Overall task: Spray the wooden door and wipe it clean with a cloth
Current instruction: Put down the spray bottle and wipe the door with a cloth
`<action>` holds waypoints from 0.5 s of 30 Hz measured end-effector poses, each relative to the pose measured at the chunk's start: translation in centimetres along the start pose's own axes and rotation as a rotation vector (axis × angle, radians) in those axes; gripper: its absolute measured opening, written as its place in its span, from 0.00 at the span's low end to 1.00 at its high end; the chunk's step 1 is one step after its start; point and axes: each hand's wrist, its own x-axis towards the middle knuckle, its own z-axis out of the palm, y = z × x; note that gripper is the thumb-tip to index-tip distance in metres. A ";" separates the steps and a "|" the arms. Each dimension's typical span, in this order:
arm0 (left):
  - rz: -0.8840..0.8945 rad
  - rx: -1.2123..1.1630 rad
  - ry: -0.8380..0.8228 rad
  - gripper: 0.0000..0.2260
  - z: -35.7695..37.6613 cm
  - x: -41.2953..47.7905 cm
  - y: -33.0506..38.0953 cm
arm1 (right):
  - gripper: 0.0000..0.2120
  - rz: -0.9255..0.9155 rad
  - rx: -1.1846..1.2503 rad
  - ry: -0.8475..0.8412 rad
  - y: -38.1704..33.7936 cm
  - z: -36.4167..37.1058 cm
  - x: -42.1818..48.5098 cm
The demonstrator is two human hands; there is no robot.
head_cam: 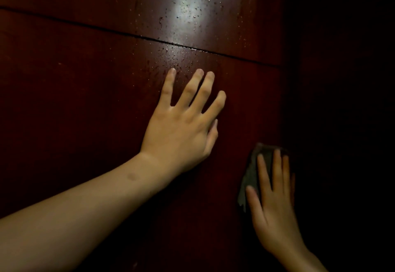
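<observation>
Pressing cloth (251, 173) beside door (85, 100) edge, right hand (271, 214); left hand (181, 126) flat.

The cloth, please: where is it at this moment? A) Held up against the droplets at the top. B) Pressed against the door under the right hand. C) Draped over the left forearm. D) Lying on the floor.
B: the cloth lies flat beneath the right hand on the door, well below the droplets.

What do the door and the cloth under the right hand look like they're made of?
Door: looks like dark reddish wood with a glossy varnish; it reflects light, droplets bead on it, and a groove crosses it. Cloth: seemingly soft grey fabric, matte and creased under the right hand; too dim to say more.
</observation>
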 end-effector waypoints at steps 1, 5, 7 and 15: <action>-0.001 0.003 0.002 0.26 0.0 0.0 0.0 | 0.30 -0.031 0.014 0.025 -0.4 -0.5 2.1; -0.003 0.017 0.011 0.26 0.0 -0.1 0.0 | 0.31 -0.017 0.040 0.143 -2.0 -3.7 14.3; -0.005 0.026 0.013 0.26 0.1 -0.1 0.0 | 0.30 0.017 0.062 0.143 -2.7 -5.0 18.4; 0.000 0.042 -0.012 0.26 -0.2 0.1 -0.2 | 0.30 0.041 -0.002 0.054 -0.2 0.7 0.0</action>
